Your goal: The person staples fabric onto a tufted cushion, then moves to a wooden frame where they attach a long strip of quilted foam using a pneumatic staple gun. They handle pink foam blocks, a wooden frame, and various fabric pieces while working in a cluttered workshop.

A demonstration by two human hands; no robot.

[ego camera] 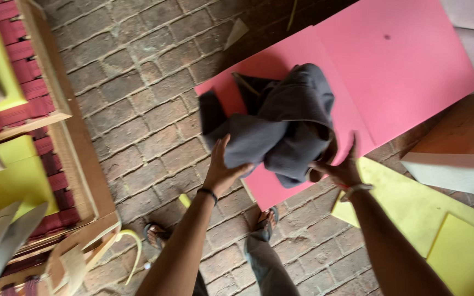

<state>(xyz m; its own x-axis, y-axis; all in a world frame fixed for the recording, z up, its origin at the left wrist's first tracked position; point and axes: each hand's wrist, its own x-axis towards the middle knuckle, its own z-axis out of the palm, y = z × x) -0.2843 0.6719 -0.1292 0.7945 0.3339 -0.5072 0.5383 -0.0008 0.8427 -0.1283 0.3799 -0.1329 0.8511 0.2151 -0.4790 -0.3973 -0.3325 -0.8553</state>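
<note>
Crumpled grey cloth bundle held over near edge of pink foam sheet on brick floor, left hand pinching its lower fold, right hand gripping underneath; best spread both grips wider apart to shake it flat.

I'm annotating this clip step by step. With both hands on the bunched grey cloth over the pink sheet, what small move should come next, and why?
Probably draw the hands apart to spread the grey cloth. It hangs crumpled in folds above the pink foam sheet, with the left hand gripping its lower edge and the right hand at its other side, so it cannot lie flat yet.
</note>
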